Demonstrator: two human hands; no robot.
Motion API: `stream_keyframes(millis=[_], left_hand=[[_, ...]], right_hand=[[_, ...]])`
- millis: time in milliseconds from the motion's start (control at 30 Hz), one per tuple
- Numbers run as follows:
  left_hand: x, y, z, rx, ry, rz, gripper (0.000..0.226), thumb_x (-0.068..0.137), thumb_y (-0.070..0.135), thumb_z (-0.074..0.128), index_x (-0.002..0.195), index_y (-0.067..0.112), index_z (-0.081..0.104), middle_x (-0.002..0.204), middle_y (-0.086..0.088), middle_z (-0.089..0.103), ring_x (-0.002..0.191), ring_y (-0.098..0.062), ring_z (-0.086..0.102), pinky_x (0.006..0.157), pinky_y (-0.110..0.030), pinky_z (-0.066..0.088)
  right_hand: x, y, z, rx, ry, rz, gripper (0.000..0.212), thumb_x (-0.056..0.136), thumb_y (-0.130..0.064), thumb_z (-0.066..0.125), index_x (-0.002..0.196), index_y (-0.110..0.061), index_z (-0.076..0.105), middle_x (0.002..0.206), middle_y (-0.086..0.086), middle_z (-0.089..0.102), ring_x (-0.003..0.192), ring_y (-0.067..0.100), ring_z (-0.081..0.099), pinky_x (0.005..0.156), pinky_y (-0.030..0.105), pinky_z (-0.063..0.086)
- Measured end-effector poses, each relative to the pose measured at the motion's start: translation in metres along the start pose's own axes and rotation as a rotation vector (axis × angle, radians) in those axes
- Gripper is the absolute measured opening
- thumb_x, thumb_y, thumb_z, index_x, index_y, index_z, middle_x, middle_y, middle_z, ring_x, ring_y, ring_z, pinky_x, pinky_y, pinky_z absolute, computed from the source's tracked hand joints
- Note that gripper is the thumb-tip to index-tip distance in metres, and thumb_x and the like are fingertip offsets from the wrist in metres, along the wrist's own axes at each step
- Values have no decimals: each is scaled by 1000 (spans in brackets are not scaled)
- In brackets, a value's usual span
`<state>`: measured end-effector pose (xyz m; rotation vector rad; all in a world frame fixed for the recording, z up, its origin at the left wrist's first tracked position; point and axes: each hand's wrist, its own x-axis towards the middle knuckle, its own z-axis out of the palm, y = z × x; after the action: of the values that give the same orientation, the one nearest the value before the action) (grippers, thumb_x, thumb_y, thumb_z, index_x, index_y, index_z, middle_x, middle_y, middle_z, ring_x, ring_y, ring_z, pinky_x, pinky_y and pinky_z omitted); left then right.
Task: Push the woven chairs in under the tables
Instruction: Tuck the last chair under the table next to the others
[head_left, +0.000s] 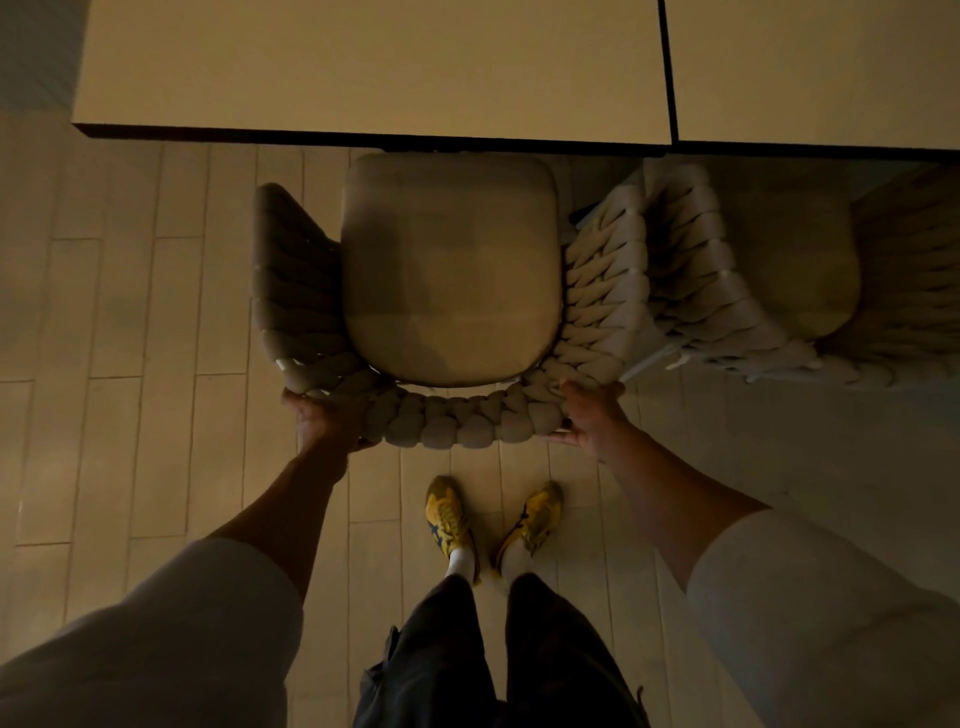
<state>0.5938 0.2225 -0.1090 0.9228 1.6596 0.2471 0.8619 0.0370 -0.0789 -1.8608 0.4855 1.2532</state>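
L hand (324, 423) & R hand (592, 415) fingers curled on woven chair (452, 270) back; if I shove, armrest (608, 291) may snag neighbour chair (727, 291).

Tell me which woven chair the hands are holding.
The left chair, directly before the person: left hand and right hand grip its woven backrest. The right chair stands untouched.

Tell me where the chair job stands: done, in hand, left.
Done: no chair in view looks tucked in. In hand: the left hand and right hand grip the woven back of the near chair, whose seat only just meets the edge of the table. Left: push it under, then the second chair beside it, also out from the other table.
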Motion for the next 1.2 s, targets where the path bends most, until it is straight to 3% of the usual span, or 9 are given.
stream_keyframes(millis=[67,167,300,433,533,600,733,933,1200], left_hand=[[1,0,1,-2,0,0,73,86,33,79,132,38,23,137,-14,48,104,-37,67,60,-51,63],[3,4,3,-16,-7,-30,63,93,38,70,133,38,21,132,-15,49,102,-39,68,65,-57,63],[8,6,3,-18,27,-77,49,100,40,60,132,39,23,129,-14,50,93,-37,71,52,-46,60],[7,6,2,22,-3,-60,63,94,33,71,133,34,22,131,-14,48,94,-37,71,53,-45,61],[6,7,1,10,6,-75,64,95,33,71,135,33,21,127,-12,47,94,-35,70,53,-44,61],[5,9,3,14,17,-79,64,94,34,72,135,31,22,125,-11,47,92,-33,70,51,-43,61],[4,10,3,3,24,-85,53,97,35,69,128,28,26,121,-10,51,89,-31,70,51,-41,61],[5,10,2,-5,16,-109,63,94,28,72,134,28,24,120,-12,48,85,-33,71,50,-40,60],[1,10,-1,-9,-7,-91,56,93,21,73,124,29,27,123,-10,47,93,-32,69,56,-43,63]], right_hand=[[-4,-2,-1,12,12,-4,31,109,-18,55,88,-29,35,107,10,57,108,38,63,96,66,55],[-4,-3,-1,-18,5,3,31,109,-17,54,87,-28,36,116,13,54,108,38,61,100,67,53],[-4,-5,0,-55,8,-2,31,110,-17,52,87,-28,36,118,14,52,108,38,61,101,67,52],[-2,-4,-1,-43,6,9,29,110,-18,54,88,-26,37,117,15,54,112,40,63,100,67,53],[2,0,-2,-12,-7,8,19,108,-20,59,103,-21,41,114,15,59,111,40,67,93,67,57],[3,-1,-4,-6,-1,-1,37,104,-22,65,125,-19,35,122,17,60,104,40,71,83,66,61],[-1,1,-6,-30,-6,-14,49,103,-22,67,139,-19,33,123,17,62,103,39,73,82,62,63],[3,2,-5,-46,23,-15,52,103,-20,66,142,-18,31,123,17,61,99,37,73,75,58,65],[10,5,-8,-35,15,-24,48,102,-22,67,140,-14,38,127,17,65,97,37,75,70,55,66]])
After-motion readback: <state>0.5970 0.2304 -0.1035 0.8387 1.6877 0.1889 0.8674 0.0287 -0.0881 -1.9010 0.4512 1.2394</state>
